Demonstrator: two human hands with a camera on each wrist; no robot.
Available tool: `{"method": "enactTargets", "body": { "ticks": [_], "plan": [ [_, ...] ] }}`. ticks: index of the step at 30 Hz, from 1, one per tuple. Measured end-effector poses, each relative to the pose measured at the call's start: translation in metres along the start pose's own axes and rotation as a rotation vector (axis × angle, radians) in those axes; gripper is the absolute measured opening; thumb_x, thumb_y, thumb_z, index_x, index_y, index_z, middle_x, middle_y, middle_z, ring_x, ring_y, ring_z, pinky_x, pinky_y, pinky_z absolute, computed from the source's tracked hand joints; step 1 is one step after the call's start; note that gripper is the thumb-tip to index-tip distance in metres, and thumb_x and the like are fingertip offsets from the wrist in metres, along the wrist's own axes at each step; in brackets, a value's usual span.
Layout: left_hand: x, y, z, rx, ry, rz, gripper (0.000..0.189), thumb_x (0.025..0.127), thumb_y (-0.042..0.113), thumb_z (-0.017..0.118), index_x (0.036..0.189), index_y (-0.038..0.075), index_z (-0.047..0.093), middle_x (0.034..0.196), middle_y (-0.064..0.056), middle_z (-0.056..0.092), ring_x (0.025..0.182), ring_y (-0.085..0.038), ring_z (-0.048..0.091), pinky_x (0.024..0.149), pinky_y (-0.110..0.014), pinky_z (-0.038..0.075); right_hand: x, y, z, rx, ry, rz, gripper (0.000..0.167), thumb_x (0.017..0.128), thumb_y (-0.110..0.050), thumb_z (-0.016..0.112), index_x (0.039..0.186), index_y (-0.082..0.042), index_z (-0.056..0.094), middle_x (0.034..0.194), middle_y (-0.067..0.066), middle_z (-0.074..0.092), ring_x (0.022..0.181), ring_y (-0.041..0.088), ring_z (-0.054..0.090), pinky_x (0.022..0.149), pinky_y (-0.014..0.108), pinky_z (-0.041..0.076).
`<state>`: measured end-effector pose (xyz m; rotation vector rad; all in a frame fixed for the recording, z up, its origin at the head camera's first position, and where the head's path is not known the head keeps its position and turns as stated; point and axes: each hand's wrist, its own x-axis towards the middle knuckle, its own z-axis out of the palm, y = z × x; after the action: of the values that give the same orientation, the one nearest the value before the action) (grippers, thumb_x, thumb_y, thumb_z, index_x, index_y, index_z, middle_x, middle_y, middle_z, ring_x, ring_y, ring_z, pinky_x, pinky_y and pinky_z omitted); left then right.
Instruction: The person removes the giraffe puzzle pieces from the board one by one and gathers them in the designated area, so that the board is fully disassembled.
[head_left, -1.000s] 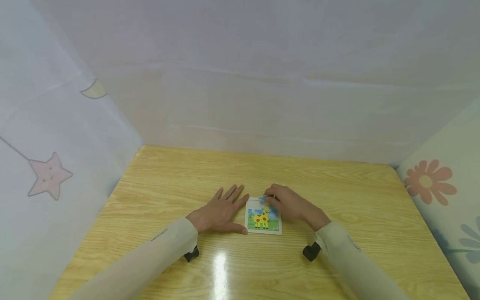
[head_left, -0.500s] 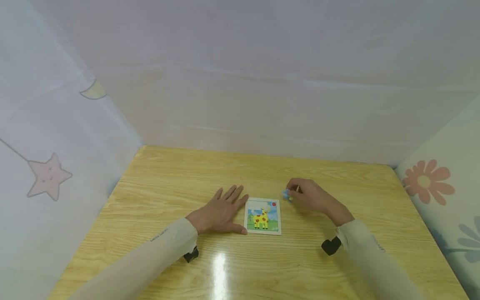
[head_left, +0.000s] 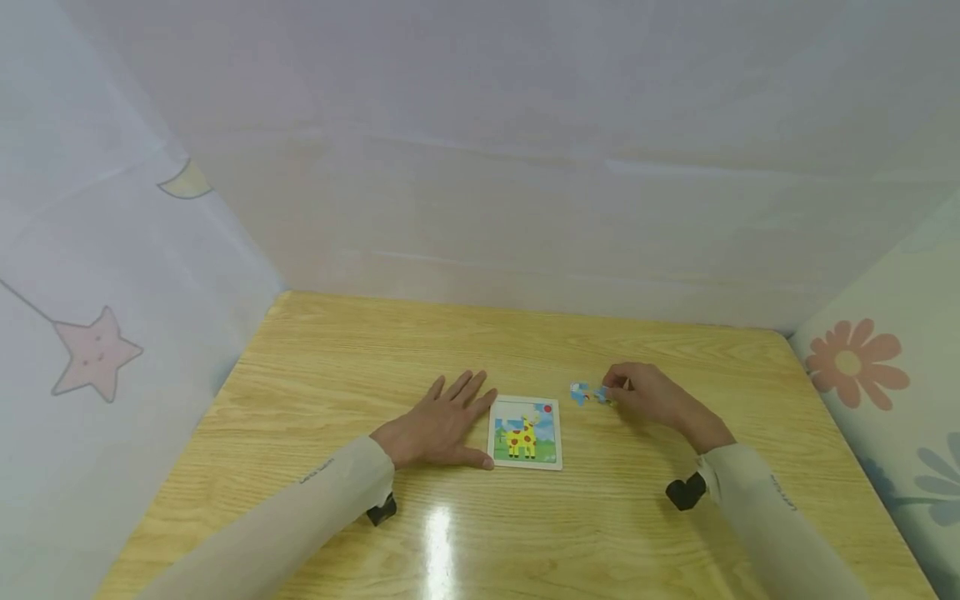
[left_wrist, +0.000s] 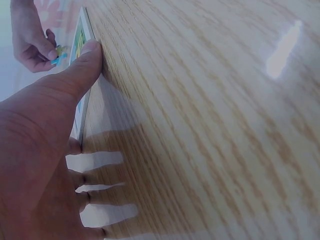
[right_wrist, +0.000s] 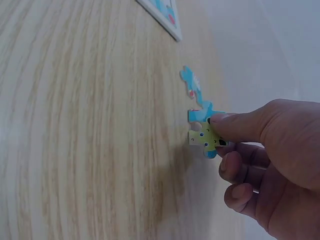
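A square jigsaw tray (head_left: 513,408) with a white rim and a giraffe picture lies mid-table; bare white shows in its upper left. My left hand (head_left: 437,429) lies flat with fingers spread along its left side, the thumb (left_wrist: 89,59) touching the rim and the index fingertip at the upper corner. To the right of the tray, my right hand (head_left: 656,402) pinches a yellow-and-blue puzzle piece (right_wrist: 202,134) with small eye marks between thumb and fingers, low over the table. A blue puzzle piece (right_wrist: 190,80) lies on the wood just left of that hand.
The wooden tabletop (head_left: 360,342) runs back to a pale cloth wall (head_left: 480,208). More cloth, printed with a pink star (head_left: 97,354) and a red flower (head_left: 855,362), stands at the sides. Light glares on the wood in front.
My right hand has moved from over the tray's upper right corner to the right of it. A blue piece now lies beside that hand. My left hand stays in place.
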<state>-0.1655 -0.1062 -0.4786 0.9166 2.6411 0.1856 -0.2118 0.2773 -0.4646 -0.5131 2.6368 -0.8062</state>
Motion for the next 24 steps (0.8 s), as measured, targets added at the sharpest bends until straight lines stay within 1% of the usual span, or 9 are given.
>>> {"method": "enactTargets", "body": {
  "ticks": [3,6,10,12,19,24],
  "plan": [
    [0.0,0.0,0.001,0.0,0.004,0.0,0.11,0.092,0.08,0.059,0.173,0.018,0.019,0.182,-0.015,0.002,0.17,-0.036,0.006,0.134,-0.068,0.014,0.001,0.003,0.0,-0.006,-0.005,0.013,0.014,0.109,-0.015,0.061,0.112,-0.01,0.074,0.102,0.006,0.073,0.087,0.016,0.061,0.076,0.032,0.053],
    [0.0,0.0,0.001,0.002,0.006,0.002,0.109,0.093,0.08,0.059,0.173,0.018,0.019,0.182,-0.014,0.002,0.17,-0.035,0.006,0.134,-0.067,0.014,0.003,0.005,0.0,-0.007,-0.001,0.023,0.017,0.109,-0.016,0.06,0.115,-0.009,0.074,0.108,0.008,0.072,0.093,0.02,0.064,0.082,0.037,0.056],
    [-0.001,0.001,-0.001,-0.001,0.006,0.003,0.108,0.093,0.079,0.06,0.173,0.018,0.019,0.182,-0.014,0.003,0.17,-0.036,0.006,0.134,-0.067,0.014,0.006,0.006,0.002,-0.007,0.022,0.011,0.021,0.109,-0.015,0.06,0.121,-0.005,0.074,0.114,0.012,0.07,0.1,0.024,0.065,0.086,0.041,0.057],
    [-0.001,0.002,-0.003,-0.001,0.004,0.002,0.108,0.093,0.079,0.06,0.173,0.017,0.019,0.182,-0.014,0.003,0.17,-0.036,0.006,0.134,-0.067,0.014,0.007,0.005,0.003,-0.009,0.038,-0.009,0.022,0.109,-0.014,0.06,0.122,-0.003,0.074,0.114,0.014,0.069,0.098,0.024,0.065,0.084,0.039,0.056],
    [-0.002,0.002,-0.004,-0.005,-0.002,-0.003,0.108,0.094,0.078,0.061,0.173,0.017,0.018,0.182,-0.014,0.002,0.17,-0.036,0.006,0.134,-0.067,0.014,0.007,0.005,0.007,-0.022,0.074,-0.05,0.022,0.108,-0.011,0.061,0.125,-0.004,0.073,0.113,0.012,0.066,0.092,0.02,0.061,0.08,0.032,0.053],
    [-0.002,0.001,-0.002,-0.012,-0.003,-0.006,0.108,0.093,0.078,0.061,0.173,0.017,0.019,0.182,-0.014,0.002,0.17,-0.036,0.005,0.134,-0.067,0.013,0.007,-0.001,0.011,-0.01,0.067,-0.068,0.023,0.108,-0.011,0.06,0.127,-0.002,0.072,0.114,0.013,0.065,0.092,0.019,0.06,0.08,0.032,0.051]
  ]
}}
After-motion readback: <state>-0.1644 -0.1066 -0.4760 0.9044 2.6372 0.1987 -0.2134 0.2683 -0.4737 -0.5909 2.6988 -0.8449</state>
